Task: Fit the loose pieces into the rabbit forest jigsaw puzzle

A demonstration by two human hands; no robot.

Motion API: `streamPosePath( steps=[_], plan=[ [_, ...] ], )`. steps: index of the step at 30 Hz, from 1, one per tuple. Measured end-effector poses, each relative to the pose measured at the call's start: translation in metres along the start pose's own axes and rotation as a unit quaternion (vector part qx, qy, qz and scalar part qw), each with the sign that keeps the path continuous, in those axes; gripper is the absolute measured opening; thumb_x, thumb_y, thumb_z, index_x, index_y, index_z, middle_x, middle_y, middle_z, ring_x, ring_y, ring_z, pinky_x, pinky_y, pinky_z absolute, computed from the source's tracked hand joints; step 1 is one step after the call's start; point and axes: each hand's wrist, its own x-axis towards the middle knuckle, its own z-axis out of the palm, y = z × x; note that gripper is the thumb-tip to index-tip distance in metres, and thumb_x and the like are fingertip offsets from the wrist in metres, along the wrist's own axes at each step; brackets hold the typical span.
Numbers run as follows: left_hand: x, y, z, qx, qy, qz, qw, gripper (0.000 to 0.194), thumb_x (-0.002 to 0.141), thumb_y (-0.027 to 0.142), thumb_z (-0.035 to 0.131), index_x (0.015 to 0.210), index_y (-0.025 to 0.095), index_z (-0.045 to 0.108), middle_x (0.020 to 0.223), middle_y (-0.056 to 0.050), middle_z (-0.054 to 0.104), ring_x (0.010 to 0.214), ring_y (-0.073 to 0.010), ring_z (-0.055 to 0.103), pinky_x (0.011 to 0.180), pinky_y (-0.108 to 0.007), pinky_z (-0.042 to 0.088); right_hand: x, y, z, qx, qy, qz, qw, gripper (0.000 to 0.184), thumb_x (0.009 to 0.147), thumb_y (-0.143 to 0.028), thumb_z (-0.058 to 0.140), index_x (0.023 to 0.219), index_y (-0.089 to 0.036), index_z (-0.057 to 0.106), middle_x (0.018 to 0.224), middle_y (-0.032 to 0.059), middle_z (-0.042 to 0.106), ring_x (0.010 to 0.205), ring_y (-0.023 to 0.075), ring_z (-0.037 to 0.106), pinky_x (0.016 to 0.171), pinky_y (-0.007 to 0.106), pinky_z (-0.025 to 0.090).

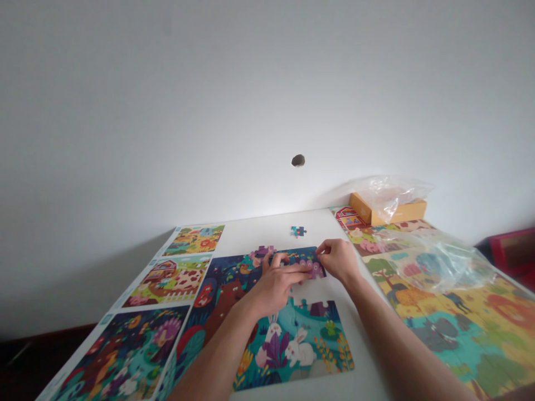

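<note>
A colourful animal jigsaw (267, 328) lies partly assembled on the white table (259, 228). My left hand (276, 281) rests flat on its upper part, fingers spread over the joined pieces. My right hand (339, 259) pinches a purple puzzle piece (316, 269) at the puzzle's upper right edge, next to my left fingertips. A gap of bare table shows in the puzzle just below the hands. One loose piece (298, 230) lies alone farther back on the table.
Three picture cards (169, 281) lie in a row along the left edge. On the right lies a finished savanna puzzle (468, 317) under a clear plastic bag (438, 259). An orange box (397, 210) with another bag stands by the wall.
</note>
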Motion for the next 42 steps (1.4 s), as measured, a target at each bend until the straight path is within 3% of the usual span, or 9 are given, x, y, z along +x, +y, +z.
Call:
streamPosePath(
  steps=[16,20,23,26,28,29,32,37,42],
  plan=[
    [0.0,0.001,0.0,0.0,-0.005,0.003,1.0,0.065,0.083,-0.002,0.037,0.125,0.042,0.061,0.134,0.008,0.06,0.122,-0.0257,0.04,0.106,-0.051,0.026,0.0,-0.002,0.002,-0.007,-0.019,0.011,1.0,0.025,0.064,-0.012,0.057,0.07,-0.024,0.078,0.067,0.0036,0.074,0.069,0.0185,0.067,0.062,0.023,0.043],
    [0.0,-0.002,0.004,0.013,0.029,0.004,0.999,0.054,0.086,0.004,0.041,0.118,0.039,0.066,0.128,0.007,0.065,0.12,-0.0275,0.04,0.104,-0.052,0.027,-0.001,-0.003,0.002,0.005,-0.016,0.003,1.0,0.025,0.064,-0.014,0.057,0.071,-0.024,0.078,0.065,0.0031,0.073,0.065,0.0172,0.065,0.06,0.023,0.042],
    [0.001,-0.008,0.004,0.051,0.158,-0.079,0.983,0.044,0.087,0.007,0.044,0.111,0.034,0.07,0.119,0.001,0.07,0.114,-0.0277,0.045,0.102,-0.052,0.028,-0.002,-0.005,0.002,0.013,-0.016,-0.002,1.0,0.024,0.063,-0.012,0.056,0.069,-0.024,0.077,0.062,0.0027,0.072,0.063,0.0165,0.064,0.059,0.022,0.04],
    [-0.002,-0.017,0.001,0.131,0.284,-0.264,0.912,0.04,0.083,0.009,0.049,0.114,0.025,0.068,0.12,-0.007,0.067,0.112,-0.0338,0.046,0.099,-0.06,0.026,-0.004,-0.007,0.003,0.023,-0.007,-0.007,1.0,0.025,0.064,-0.013,0.056,0.073,-0.024,0.077,0.067,0.002,0.073,0.064,0.0158,0.064,0.058,0.022,0.04],
    [-0.004,-0.022,0.0,0.166,0.286,-0.354,0.875,0.039,0.081,0.015,0.053,0.117,0.019,0.066,0.122,-0.013,0.065,0.113,-0.0394,0.044,0.094,-0.065,0.026,-0.005,-0.008,0.004,0.029,-0.005,-0.011,0.999,0.025,0.063,-0.013,0.056,0.073,-0.023,0.077,0.068,0.0017,0.073,0.064,0.0156,0.064,0.059,0.022,0.04],
    [-0.005,-0.024,-0.001,0.173,0.271,-0.376,0.869,0.039,0.081,0.018,0.054,0.118,0.017,0.065,0.122,-0.015,0.065,0.113,-0.0411,0.044,0.092,-0.067,0.026,-0.005,-0.009,0.005,0.033,-0.006,-0.013,0.999,0.025,0.063,-0.012,0.056,0.073,-0.023,0.077,0.068,0.0016,0.073,0.064,0.0155,0.064,0.058,0.021,0.04],
    [-0.006,-0.028,0.0,0.169,0.238,-0.387,0.875,0.035,0.082,0.022,0.054,0.116,0.019,0.065,0.117,-0.015,0.067,0.111,-0.0402,0.046,0.091,-0.066,0.028,-0.006,-0.008,0.009,0.043,-0.012,-0.02,0.999,0.026,0.062,-0.011,0.056,0.073,-0.022,0.077,0.068,0.0016,0.073,0.064,0.0154,0.065,0.058,0.021,0.04],
    [-0.003,-0.03,-0.001,0.148,0.236,-0.393,0.876,0.031,0.083,0.02,0.058,0.112,0.021,0.066,0.111,-0.009,0.069,0.107,-0.034,0.05,0.093,-0.054,0.032,-0.005,-0.006,0.012,0.057,-0.011,-0.027,0.998,0.027,0.062,-0.01,0.055,0.074,-0.021,0.076,0.068,0.0021,0.074,0.064,0.016,0.065,0.058,0.021,0.041],
    [-0.003,-0.036,0.001,0.113,0.289,-0.356,0.881,0.029,0.079,0.013,0.062,0.105,0.023,0.068,0.104,-0.008,0.07,0.105,-0.0342,0.053,0.096,-0.055,0.032,-0.007,-0.006,0.015,0.067,-0.01,-0.04,0.997,0.024,0.064,-0.011,0.057,0.075,-0.021,0.075,0.068,0.0023,0.073,0.065,0.0168,0.065,0.058,0.022,0.041]
  ],
)
